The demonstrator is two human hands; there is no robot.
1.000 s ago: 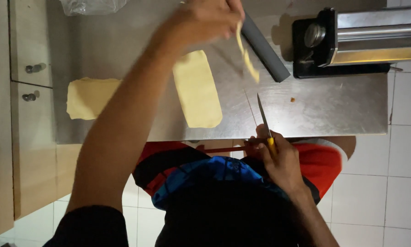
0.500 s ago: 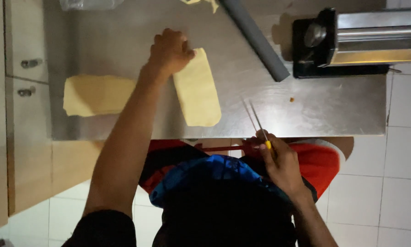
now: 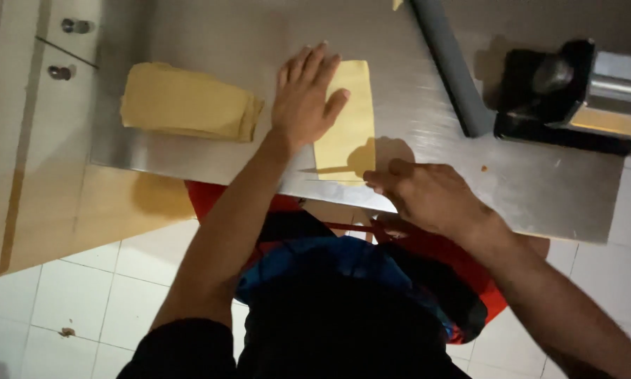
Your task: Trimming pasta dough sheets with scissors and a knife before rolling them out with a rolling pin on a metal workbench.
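Note:
A long yellow dough sheet lies flat on the steel table. My left hand rests palm down on the sheet's left side, fingers spread. My right hand is closed around a knife handle at the table's near edge. The knife blade points left and lies across the near end of the sheet. The handle is mostly hidden in my fist.
A folded stack of yellow dough sheets lies at the left of the table. A pasta machine stands at the right, with a grey tube slanting beside it. Cabinet doors with knobs are at far left; white floor tiles lie below.
My left hand let a thin dough strip go, came down and flattened on the sheet. My right hand carried the knife from the table edge over the sheet's near end.

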